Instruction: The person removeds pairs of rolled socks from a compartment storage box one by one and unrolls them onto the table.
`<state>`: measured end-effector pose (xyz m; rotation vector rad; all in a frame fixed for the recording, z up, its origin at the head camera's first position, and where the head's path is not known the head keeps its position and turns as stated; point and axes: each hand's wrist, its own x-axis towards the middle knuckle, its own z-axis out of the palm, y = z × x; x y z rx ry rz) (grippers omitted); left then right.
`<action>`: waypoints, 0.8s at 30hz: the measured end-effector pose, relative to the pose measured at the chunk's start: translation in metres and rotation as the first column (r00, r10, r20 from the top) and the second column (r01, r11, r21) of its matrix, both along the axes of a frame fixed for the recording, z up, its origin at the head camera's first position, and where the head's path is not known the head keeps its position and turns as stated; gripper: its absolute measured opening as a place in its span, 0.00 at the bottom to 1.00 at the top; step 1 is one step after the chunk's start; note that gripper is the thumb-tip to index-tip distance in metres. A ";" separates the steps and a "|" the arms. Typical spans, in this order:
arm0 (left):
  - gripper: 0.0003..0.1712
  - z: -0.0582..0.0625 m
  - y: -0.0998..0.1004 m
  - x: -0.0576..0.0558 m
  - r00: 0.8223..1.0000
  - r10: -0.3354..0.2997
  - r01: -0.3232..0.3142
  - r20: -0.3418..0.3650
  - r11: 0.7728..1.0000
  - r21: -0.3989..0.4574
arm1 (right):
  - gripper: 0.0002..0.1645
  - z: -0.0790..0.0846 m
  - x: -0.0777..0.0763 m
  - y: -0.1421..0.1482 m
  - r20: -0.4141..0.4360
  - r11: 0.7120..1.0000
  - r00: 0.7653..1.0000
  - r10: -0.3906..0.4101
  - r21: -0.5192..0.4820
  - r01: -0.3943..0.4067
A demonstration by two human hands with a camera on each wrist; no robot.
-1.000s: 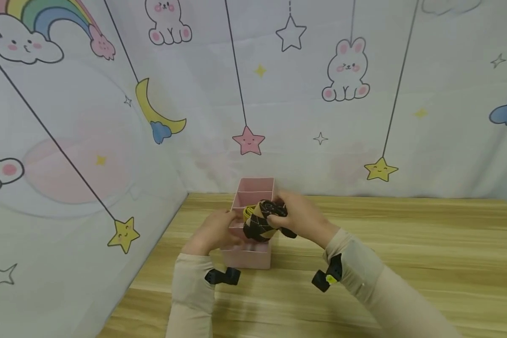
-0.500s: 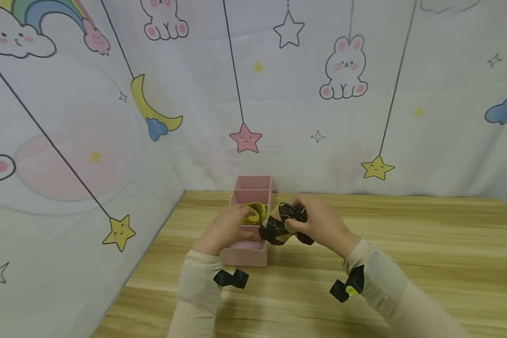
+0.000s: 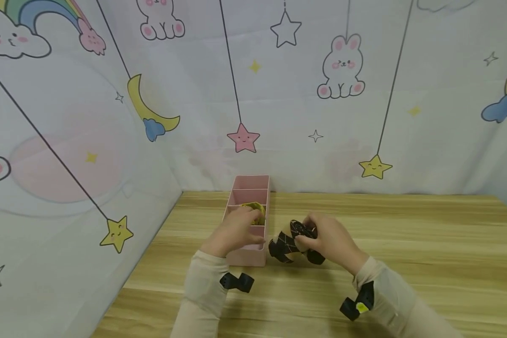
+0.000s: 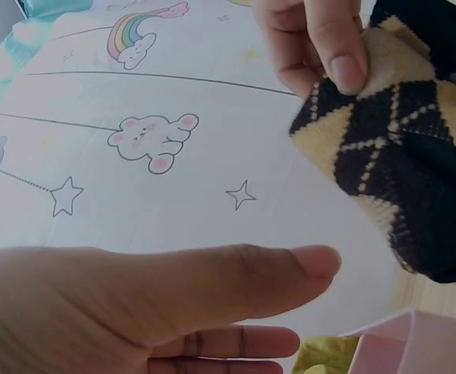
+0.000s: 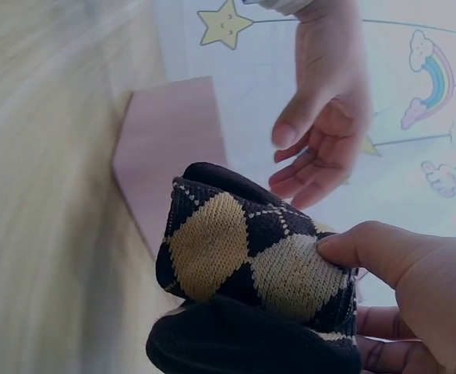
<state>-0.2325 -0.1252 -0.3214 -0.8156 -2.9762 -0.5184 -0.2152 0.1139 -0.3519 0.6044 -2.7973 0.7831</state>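
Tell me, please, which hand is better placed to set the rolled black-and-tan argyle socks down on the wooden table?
Probably the right hand: it already grips the rolled black-and-tan argyle socks low over the wooden table, while the left hand hangs open above the pink divided box.

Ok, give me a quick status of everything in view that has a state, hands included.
Pink divided box: upright on the table, open top, far two compartments look empty.
Yellow sock: rolled, sitting in a middle compartment.
Argyle sock roll: out of the box, gripped, low beside the box's right side.
Left hand: open, over the box, holding nothing.
Right hand: gripping the argyle roll.
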 end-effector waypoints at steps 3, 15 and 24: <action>0.27 -0.001 0.005 0.001 1.000 -0.019 0.019 0.008 1.000 -0.009 | 0.18 -0.008 0.000 0.003 0.029 1.000 1.000 -0.004 -0.014 0.004; 0.23 -0.016 0.031 -0.003 0.992 -0.122 0.115 -0.043 0.984 -0.138 | 0.19 -0.031 -0.005 0.021 0.125 0.996 0.991 -0.056 -0.062 0.064; 0.16 -0.026 0.055 0.004 0.960 -0.210 0.168 -0.185 0.961 -0.222 | 0.19 -0.038 -0.011 0.032 0.122 0.993 0.990 -0.075 -0.076 0.085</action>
